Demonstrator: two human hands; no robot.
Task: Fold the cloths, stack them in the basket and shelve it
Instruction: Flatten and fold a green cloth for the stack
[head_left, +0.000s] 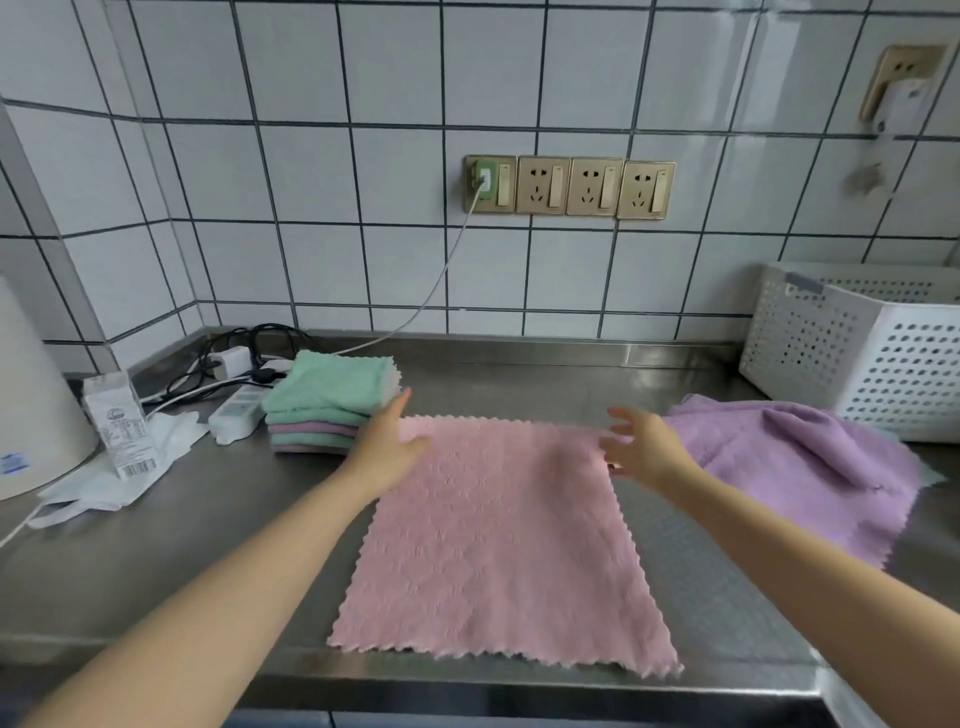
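A pink cloth (498, 540) lies spread flat on the steel counter (171, 561), its near edge at the counter's front. My left hand (387, 447) is at the cloth's far left corner, fingers straight. My right hand (641, 449) hovers at the far right corner with fingers spread and holds nothing. A stack of folded green and purple cloths (327, 402) sits just left of my left hand. A crumpled purple cloth (800, 467) lies to the right. The white perforated basket (857, 358) stands at the back right.
A power strip (236, 413) with cables, a small carton (117, 423), white plastic gloves (124, 478) and a large white appliance (31, 405) crowd the left end. Wall sockets (569, 186) sit above the counter, one with a charger cable hanging down.
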